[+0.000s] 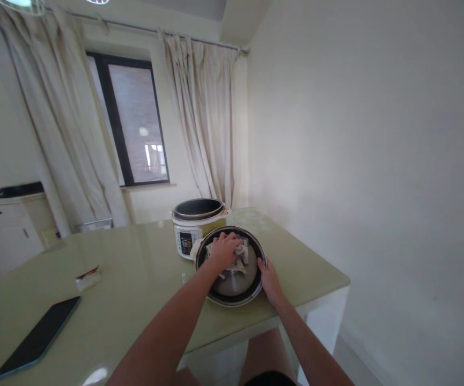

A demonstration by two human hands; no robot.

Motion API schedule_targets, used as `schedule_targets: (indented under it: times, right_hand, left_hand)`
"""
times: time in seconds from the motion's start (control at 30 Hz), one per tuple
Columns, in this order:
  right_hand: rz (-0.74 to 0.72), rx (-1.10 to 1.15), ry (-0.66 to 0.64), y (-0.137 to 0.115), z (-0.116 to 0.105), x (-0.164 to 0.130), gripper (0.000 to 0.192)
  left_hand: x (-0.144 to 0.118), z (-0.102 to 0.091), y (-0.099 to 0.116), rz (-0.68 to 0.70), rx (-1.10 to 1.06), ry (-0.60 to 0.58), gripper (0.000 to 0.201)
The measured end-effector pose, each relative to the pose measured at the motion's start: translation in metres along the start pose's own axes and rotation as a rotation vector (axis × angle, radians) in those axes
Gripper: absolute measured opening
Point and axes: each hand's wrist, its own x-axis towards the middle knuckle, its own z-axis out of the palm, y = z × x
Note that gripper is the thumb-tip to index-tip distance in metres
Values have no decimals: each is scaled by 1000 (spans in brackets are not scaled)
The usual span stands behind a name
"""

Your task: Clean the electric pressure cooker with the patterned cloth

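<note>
Pressing a crumpled white cloth into the upturned cooker lid, the left hand is clenching around it, while the right hand is gripping the lid's right rim. Lid is lying near the table's right edge, just beside the open rice cooker. Far left, a phone is lying flat.

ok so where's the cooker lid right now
In the head view the lid lies inner side up on the table, just in front of the open cooker, under the left hand and cloth.
</note>
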Motion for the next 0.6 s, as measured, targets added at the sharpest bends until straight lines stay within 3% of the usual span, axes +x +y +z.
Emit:
schedule_targets:
  times: [0.17, 0.33, 0.47, 0.6]
  right_hand:
    - [-21, -3, 17, -2, 1, -2, 52]
    - [-8, -7, 17, -5, 1, -2, 51]
    - [-27, 18, -25, -6, 0, -2, 50]
    - [-14, 32, -48, -8, -2, -4, 51]
  left_hand:
    - [-5, -21, -17, 32, 77, -152, 33]
    - [-15, -10, 4, 197, 79, -228, 30]
    - [-14, 16, 32, 306, 40, -133, 34]
    - [-6, 21, 34, 232, 13, -20, 37]
